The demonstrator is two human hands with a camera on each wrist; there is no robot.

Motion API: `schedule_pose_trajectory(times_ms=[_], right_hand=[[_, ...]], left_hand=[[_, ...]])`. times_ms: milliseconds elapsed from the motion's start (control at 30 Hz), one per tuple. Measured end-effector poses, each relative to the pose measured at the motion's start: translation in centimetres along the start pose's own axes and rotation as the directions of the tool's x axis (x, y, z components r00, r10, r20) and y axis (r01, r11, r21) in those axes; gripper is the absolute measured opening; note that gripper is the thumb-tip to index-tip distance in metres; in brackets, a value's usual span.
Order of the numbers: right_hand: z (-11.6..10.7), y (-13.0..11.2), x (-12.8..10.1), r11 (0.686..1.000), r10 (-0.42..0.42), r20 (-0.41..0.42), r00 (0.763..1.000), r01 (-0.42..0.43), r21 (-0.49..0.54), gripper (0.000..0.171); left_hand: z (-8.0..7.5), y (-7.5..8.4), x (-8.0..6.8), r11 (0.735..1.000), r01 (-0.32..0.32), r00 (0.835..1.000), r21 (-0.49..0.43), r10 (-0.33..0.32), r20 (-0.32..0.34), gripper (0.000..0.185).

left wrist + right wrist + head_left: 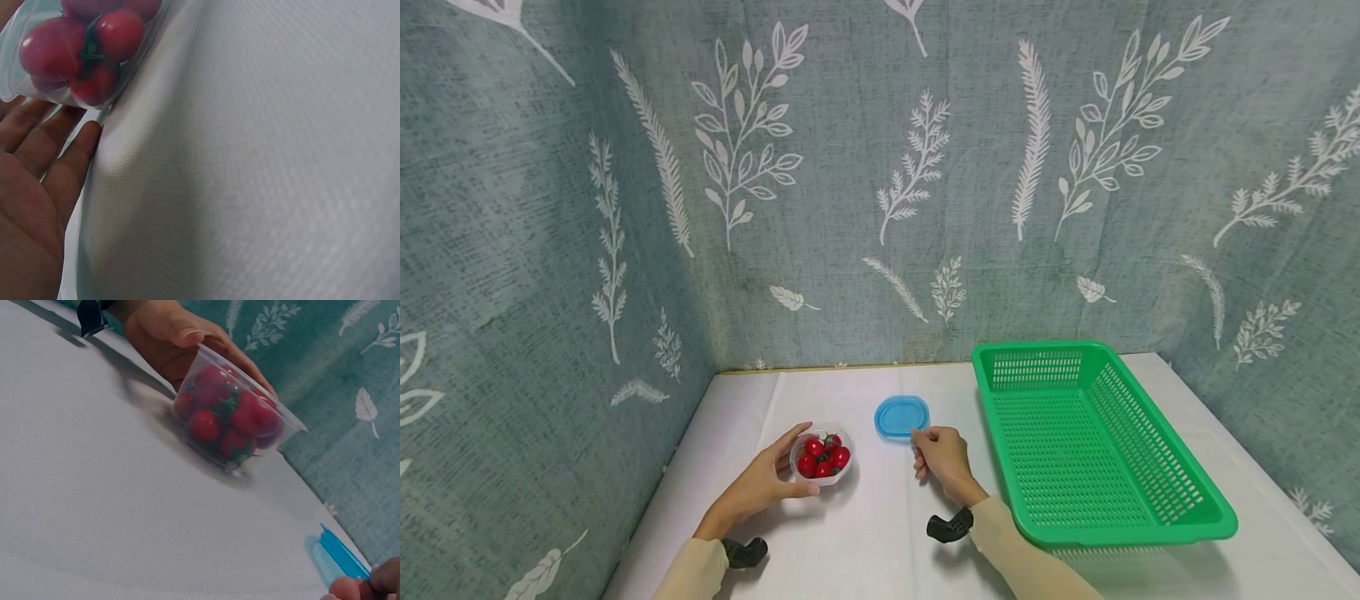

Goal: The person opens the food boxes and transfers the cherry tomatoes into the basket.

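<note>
A small clear tub of cherry tomatoes (pixel 822 456) stands on the white table. My left hand (pixel 762 486) curls round its left side, thumb at the front. The left wrist view shows my left palm (pixel 25 206) beside the tub (pixel 81 50). The right wrist view shows the tub (pixel 234 419) with the left hand (pixel 169 337) behind it. A round blue lid (pixel 901 416) lies just right of the tub. My right hand (pixel 942 458) has curled fingers that pinch the lid's near edge. Its fingertips (pixel 356 589) meet the slightly raised lid (pixel 340 555).
A large green mesh basket (pixel 1075 450) sits on the right half of the table, with nothing in it. White cloth (pixel 880 533) covers the tabletop. Teal leaf-patterned fabric walls close in the back and both sides.
</note>
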State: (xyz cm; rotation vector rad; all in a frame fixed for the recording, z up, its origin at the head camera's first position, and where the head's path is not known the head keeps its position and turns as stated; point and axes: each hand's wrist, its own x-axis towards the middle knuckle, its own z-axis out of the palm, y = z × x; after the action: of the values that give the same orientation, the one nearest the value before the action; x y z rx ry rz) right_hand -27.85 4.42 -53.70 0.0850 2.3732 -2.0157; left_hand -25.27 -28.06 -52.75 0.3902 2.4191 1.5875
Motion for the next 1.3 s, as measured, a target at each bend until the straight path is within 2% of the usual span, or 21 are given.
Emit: schedule_pose_trajectory(times_ms=[300, 467, 767, 1167, 1300], right_hand=[[0.1, -0.1, -0.1, 1.0, -0.006, -0.028, 1.0, 0.006, 0.002, 0.032], [0.4, -0.3, -0.4, 0.999, -0.017, 0.024, 1.0, 0.016, 0.028, 0.027], [1.6, -2.1, -1.6, 0.996, -0.084, 0.101, 0.991, 0.087, -0.019, 0.025], [2.8, -5.0, -3.2, 0.977, -0.203, 0.21, 0.956, 0.213, -0.028, 0.021], [3.3, -5.9, -3.5, 0.964, -0.243, 0.253, 0.936, 0.262, -0.044, 0.023]], left_hand=[[0.0, 0.0, 0.2, 1.0, -0.021, 1.0, -0.021, 0.021, 0.02, 0.107], [-0.1, 0.0, 0.3, 0.999, -0.037, 0.999, -0.017, 0.038, 0.026, 0.108], [-0.1, 0.2, 0.3, 0.999, -0.038, 0.999, 0.002, 0.038, 0.016, 0.109], [0.1, 0.1, 0.2, 0.999, -0.054, 0.998, 0.005, 0.054, 0.032, 0.107], [0.1, 0.2, 0.2, 0.999, -0.047, 0.999, 0.014, 0.047, 0.018, 0.107]])
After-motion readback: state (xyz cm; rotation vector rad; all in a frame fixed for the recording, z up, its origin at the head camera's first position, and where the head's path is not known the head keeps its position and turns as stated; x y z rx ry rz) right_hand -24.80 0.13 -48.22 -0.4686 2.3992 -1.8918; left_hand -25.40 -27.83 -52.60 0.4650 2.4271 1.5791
